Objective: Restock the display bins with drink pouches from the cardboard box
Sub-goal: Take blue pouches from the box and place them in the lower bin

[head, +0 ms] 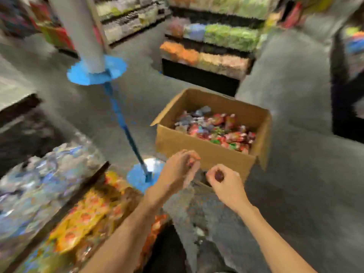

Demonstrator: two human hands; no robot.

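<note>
The left grip (179,168) hangs with fingers loosely curled, nothing seen in it. The right grip (224,181), just beside it, is curled round a dark spot, and blur hides whether it holds anything. Just beyond both stands the open box (197,146) with pouches (216,129) inside. Filled bins (84,183) lie left of the left grip.

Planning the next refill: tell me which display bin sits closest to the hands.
The one holding yellow-orange pouches, nearest the left hand; the silvery-blue pouches lie farther left, past a dark divider.
</note>
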